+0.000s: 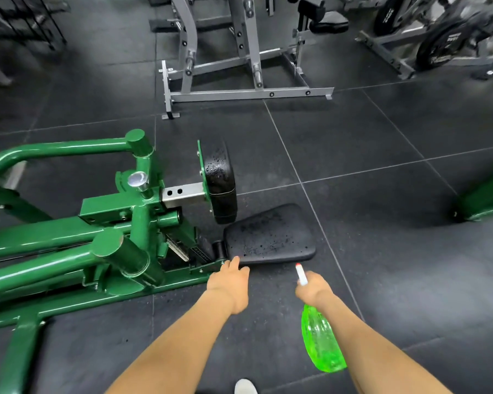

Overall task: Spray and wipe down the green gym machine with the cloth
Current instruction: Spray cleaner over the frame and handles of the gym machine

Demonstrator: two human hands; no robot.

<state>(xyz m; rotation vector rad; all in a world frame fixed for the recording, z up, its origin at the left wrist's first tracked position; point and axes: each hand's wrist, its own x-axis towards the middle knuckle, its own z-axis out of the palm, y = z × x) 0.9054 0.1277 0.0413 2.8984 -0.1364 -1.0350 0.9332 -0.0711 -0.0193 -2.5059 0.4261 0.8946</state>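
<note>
Dark rubber floor [382,137] carries the green machine [69,251]. Left hand [230,282] reaches with straight fingers [234,261] touching the wet seat pad [271,234]; right hand [313,288] grips the spray bottle [320,339].

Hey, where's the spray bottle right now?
In the head view it's low and right of centre: the green spray bottle is gripped in the right hand, nozzle aimed at the black seat pad.
</note>
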